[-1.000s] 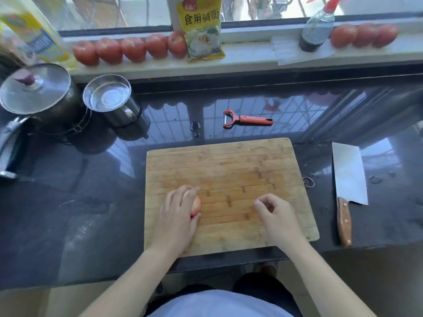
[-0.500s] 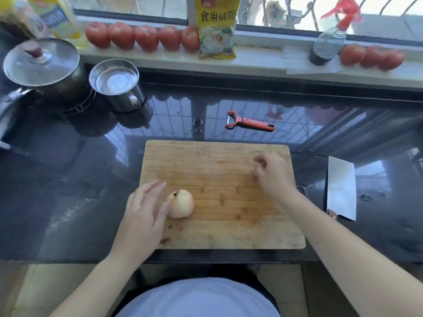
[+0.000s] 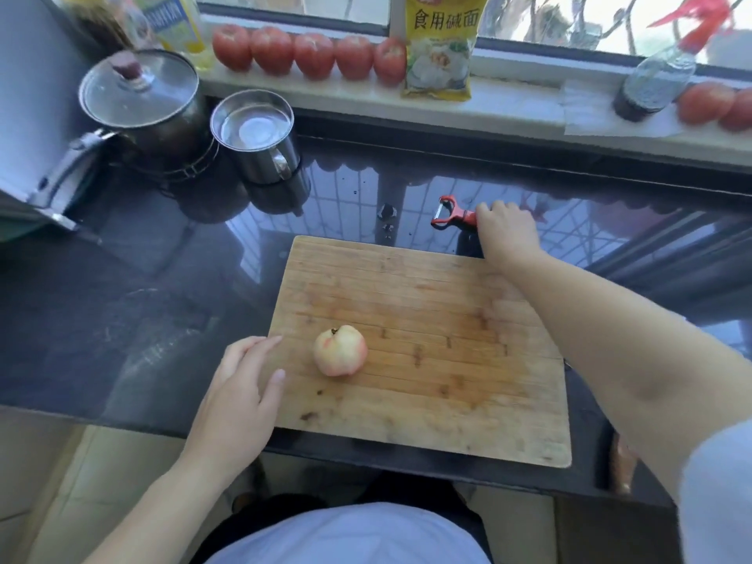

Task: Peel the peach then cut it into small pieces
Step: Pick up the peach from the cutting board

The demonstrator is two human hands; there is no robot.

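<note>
Head view shows us a whole, unpeeled peach point(image 3: 340, 355) sitting stem up on the near left part of a wooden cutting board point(image 3: 427, 400), which lies on the dark, glossy table point(image 3: 122, 319). Our left hand point(image 3: 240, 396) rests at the board's left edge with its fingers relaxed and loose, holding nothing; it is just beside the peach but not touching it. Our right hand point(image 3: 506, 232) reaches past the far edge of the board and lies on the handle of a red peeler point(image 3: 451, 213), whose blade end points left and sticks out clear of the fingers. The hand covers the handle, so we cannot tell whether the fingers have closed round it or only touch it.

On the far left of the table stands a lidded steel pot point(image 3: 138, 99), with a steel mug point(image 3: 256, 136) just to its right. Along the windowsill point(image 3: 508, 103) beyond, we see a row of tomatoes point(image 3: 313, 54), a yellow packet point(image 3: 441, 46) leaning upright to their right, and farther right a spray bottle point(image 3: 655, 83) with a red trigger beside more tomatoes.
</note>
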